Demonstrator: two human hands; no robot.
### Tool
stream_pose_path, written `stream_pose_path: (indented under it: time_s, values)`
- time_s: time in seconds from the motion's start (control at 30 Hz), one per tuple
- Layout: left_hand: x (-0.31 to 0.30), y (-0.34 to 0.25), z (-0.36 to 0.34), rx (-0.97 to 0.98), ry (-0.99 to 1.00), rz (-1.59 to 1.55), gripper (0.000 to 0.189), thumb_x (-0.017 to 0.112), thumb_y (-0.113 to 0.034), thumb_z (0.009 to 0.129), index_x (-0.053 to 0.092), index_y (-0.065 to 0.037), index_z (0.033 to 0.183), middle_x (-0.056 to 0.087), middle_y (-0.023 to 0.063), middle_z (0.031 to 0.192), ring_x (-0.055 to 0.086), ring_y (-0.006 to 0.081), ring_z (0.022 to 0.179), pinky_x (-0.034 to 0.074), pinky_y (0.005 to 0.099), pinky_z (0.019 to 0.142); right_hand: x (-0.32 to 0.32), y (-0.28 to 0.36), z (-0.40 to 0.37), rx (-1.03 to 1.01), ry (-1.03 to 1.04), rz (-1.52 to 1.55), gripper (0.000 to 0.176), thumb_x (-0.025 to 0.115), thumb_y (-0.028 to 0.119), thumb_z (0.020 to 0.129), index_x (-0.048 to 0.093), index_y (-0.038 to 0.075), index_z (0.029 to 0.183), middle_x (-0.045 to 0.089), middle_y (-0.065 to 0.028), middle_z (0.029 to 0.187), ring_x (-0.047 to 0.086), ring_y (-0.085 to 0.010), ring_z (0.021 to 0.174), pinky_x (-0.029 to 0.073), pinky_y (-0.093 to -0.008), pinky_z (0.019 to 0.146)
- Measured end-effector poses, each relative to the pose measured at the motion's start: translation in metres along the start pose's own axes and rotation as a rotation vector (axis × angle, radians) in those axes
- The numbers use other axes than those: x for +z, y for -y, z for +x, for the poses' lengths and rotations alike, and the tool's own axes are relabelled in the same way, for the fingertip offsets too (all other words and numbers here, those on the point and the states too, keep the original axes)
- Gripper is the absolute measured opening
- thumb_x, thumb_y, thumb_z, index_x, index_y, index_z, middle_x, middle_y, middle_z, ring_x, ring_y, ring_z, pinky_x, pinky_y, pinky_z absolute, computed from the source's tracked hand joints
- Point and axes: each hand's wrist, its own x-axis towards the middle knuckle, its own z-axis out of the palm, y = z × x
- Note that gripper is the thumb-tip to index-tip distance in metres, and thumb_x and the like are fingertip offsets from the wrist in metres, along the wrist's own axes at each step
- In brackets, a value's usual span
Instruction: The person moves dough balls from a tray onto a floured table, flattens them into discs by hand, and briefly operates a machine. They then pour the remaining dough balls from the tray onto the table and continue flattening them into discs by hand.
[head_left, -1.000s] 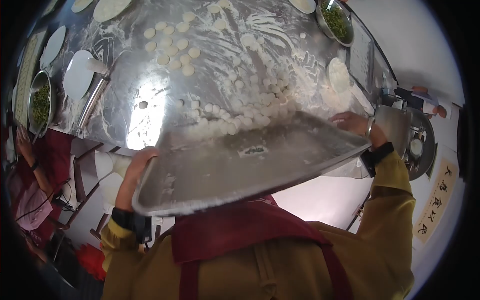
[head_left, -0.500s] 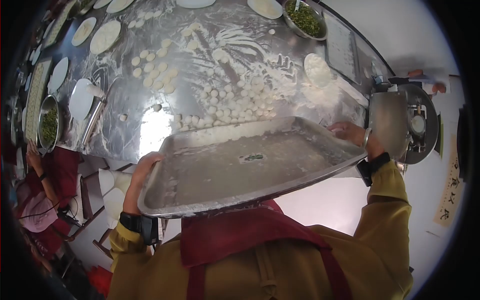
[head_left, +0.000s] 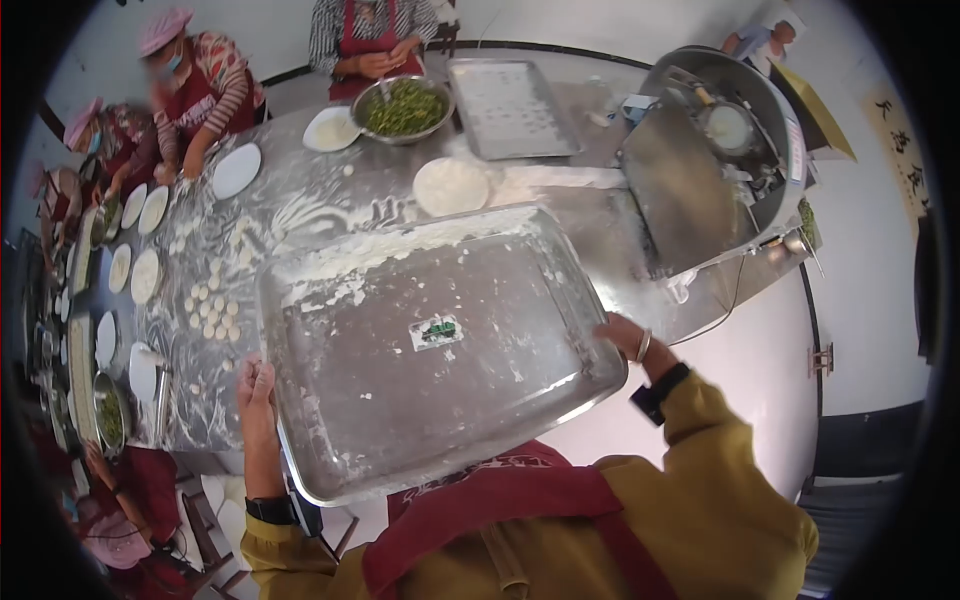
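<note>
Across the table's near side, a floured tray was held at a slant

Over the near part of the steel table, a rectangular metal tray was held before the body, its open face turned up toward the camera. Its long axis was laid crosswise, from hand to hand, but slanted: the right end was set farther from the body than the left. Flour was caked mostly along the far side. The left rim was gripped by the left hand, its fingers bunched together; the opposite rim was clasped by the right hand. How far the fingers were wrapped beneath cannot be told.

The tray's underside was hidden, and part of the table was covered from view. The print on the label inside was too small to be read. Beyond, a co-worker was cut off by the upper edge. Dough pieces were spread at left.
</note>
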Motion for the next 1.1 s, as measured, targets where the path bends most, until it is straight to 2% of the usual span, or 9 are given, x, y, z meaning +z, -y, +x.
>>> stream_pose_path:
  time_s: [0.07,0.23,0.4,0.43,0.63,0.7,0.77,0.93,1.1]
  values:
    - [0.013,-0.022,-0.005,0.009,0.027,0.005,0.031,0.052,-0.019,0.099,0.055,0.000,0.123,0.061,0.0027,0.103,0.058,0.0089,0.089,0.046,0.0231,0.080,0.028,-0.030,-0.032,-0.021,-0.066,0.474,0.038,0.060,0.016,0.083,0.064,-0.002,0.116,0.069,-0.0074,0.094,0.065,-0.0186,0.085,0.052,-0.0311,0.077]
    - [0.048,-0.105,-0.018,0.101,0.084,0.441,0.046,0.050,-0.018,0.098,0.047,-0.004,0.142,0.056,0.0034,0.114,0.053,0.0099,0.099,0.044,0.0263,0.086,0.040,-0.073,-0.078,-0.139,-0.124,0.770,0.035,0.059,0.011,0.085,0.062,-0.001,0.118,0.069,-0.0093,0.100,0.067,-0.0189,0.089,0.054,-0.0306,0.080]
    - [0.013,-0.090,-0.031,0.075,-0.126,0.195,0.046,0.053,-0.019,0.097,0.047,-0.005,0.140,0.057,0.0033,0.109,0.054,0.0095,0.089,0.045,0.0249,0.081,-0.008,-0.109,-0.058,-0.173,-0.085,1.018,0.022,0.058,0.012,0.087,0.064,-0.001,0.104,0.068,-0.0104,0.088,0.068,-0.0233,0.078,0.058,-0.0358,0.070]
    - [0.006,-0.084,-0.039,0.043,-0.136,0.174,0.045,0.054,-0.019,0.097,0.048,-0.005,0.139,0.058,0.0032,0.107,0.054,0.0094,0.087,0.046,0.0246,0.080,-0.017,-0.129,-0.036,-0.115,-0.240,1.044,0.019,0.059,0.013,0.086,0.063,0.000,0.099,0.065,-0.0098,0.082,0.066,-0.0253,0.069,0.058,-0.0373,0.065]
    - [0.017,-0.076,-0.109,-0.093,-0.292,0.141,0.040,0.058,-0.019,0.094,0.055,-0.005,0.131,0.062,0.0035,0.097,0.055,0.0089,0.081,0.046,0.0232,0.075,-0.041,-0.162,0.050,-0.093,-0.441,1.075,0.018,0.058,0.021,0.084,0.064,0.007,0.095,0.061,-0.0045,0.090,0.061,-0.0226,0.085,0.052,-0.0381,0.073]
    - [0.018,-0.075,-0.128,-0.101,-0.331,0.120,0.040,0.058,-0.020,0.093,0.055,-0.007,0.131,0.063,0.0033,0.098,0.056,0.0090,0.081,0.047,0.0240,0.074,-0.059,-0.197,0.094,-0.169,-0.350,0.889,0.030,0.059,0.013,0.078,0.058,0.005,0.107,0.062,-0.0077,0.104,0.062,-0.0266,0.092,0.053,-0.0421,0.083]
    - [0.021,-0.068,-0.147,-0.109,-0.372,0.121,0.039,0.057,-0.020,0.093,0.055,-0.008,0.131,0.064,0.0031,0.099,0.056,0.0091,0.081,0.047,0.0250,0.074,-0.051,-0.263,0.145,-0.584,-0.728,-0.022,0.051,0.060,0.001,0.078,0.045,-0.003,0.127,0.051,-0.0128,0.123,0.052,-0.0255,0.114,0.043,-0.0394,0.101]
    - [0.008,-0.044,-0.185,-0.214,-0.427,0.055,0.037,0.054,-0.016,0.096,0.053,-0.004,0.131,0.061,0.0021,0.099,0.058,0.0102,0.088,0.047,0.0248,0.079,-0.026,-0.231,0.180,-0.168,-0.842,-0.459,0.058,0.064,-0.001,0.074,0.046,-0.005,0.129,0.054,-0.0171,0.123,0.054,-0.0265,0.114,0.041,-0.0404,0.104]
    - [-0.005,-0.036,-0.204,-0.277,-0.487,0.083,0.034,0.053,-0.016,0.098,0.054,-0.004,0.129,0.064,0.0026,0.098,0.059,0.0093,0.086,0.047,0.0243,0.078,0.018,-0.178,0.175,-0.124,-0.956,-0.687,0.053,0.062,0.002,0.076,0.048,-0.005,0.127,0.056,-0.0174,0.121,0.056,-0.0279,0.112,0.042,-0.0411,0.102]
